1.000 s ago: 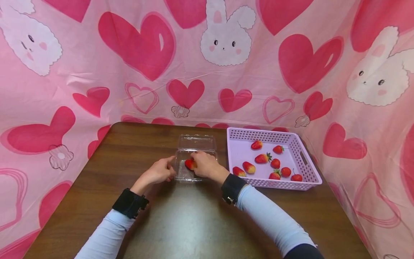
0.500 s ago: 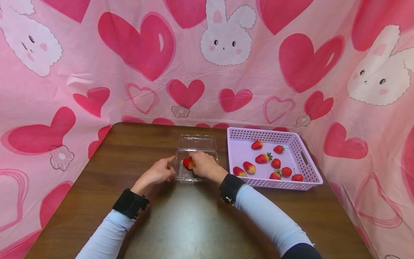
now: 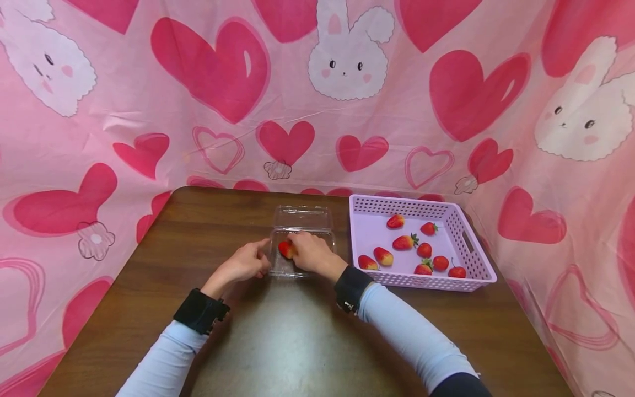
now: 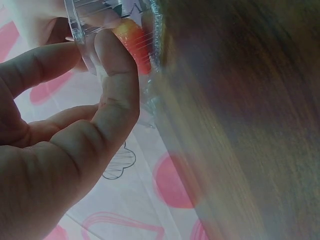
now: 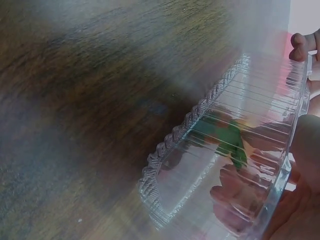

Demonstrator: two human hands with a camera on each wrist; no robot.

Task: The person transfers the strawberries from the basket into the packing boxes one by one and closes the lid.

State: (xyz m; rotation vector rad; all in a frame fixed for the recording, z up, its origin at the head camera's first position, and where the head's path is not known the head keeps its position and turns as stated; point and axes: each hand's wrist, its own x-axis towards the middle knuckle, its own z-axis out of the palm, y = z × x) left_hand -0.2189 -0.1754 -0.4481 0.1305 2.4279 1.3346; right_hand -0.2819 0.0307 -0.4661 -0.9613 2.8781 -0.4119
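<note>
Fingers of the right hand [image 3: 308, 253] pinch a strawberry [image 3: 284, 248] inside the clamshell [image 3: 278, 267], whose edge the left hand [image 3: 244, 265] grips.

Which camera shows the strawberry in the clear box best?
The head view: the strawberry shows red and unblurred under the right hand. The left wrist view shows a blurred sliver, the right wrist view mainly its green leaves through plastic.

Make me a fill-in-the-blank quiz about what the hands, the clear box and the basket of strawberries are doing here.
1. The right hand holds a strawberry inside the clear plastic ____.
2. The left hand pinches that clamshell box's ____ edge.
3. The other strawberries lie in a ____ basket.
4. The basket sits on the wooden table to the ____ of the box.

Missing words: clamshell box; left; purple; right
</note>
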